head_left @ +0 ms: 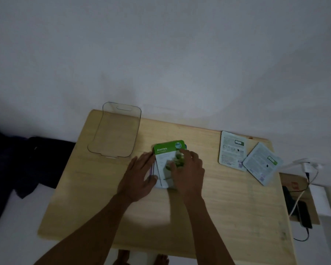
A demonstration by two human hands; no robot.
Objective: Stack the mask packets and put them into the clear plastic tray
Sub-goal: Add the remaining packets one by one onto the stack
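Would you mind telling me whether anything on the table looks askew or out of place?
Two mask packets lie face down at the table's right side, the nearer one skewed and overlapping the other's corner, apart from the stack.

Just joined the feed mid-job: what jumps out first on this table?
The green Aloe Vera packet at the table's middle, topping a small stack, with the left hand squaring its left edge and the right hand pressing on top. The clear plastic tray sits empty at the far left corner. Two more packets lie face down at the far right, the angled packet overlapping the straighter packet.
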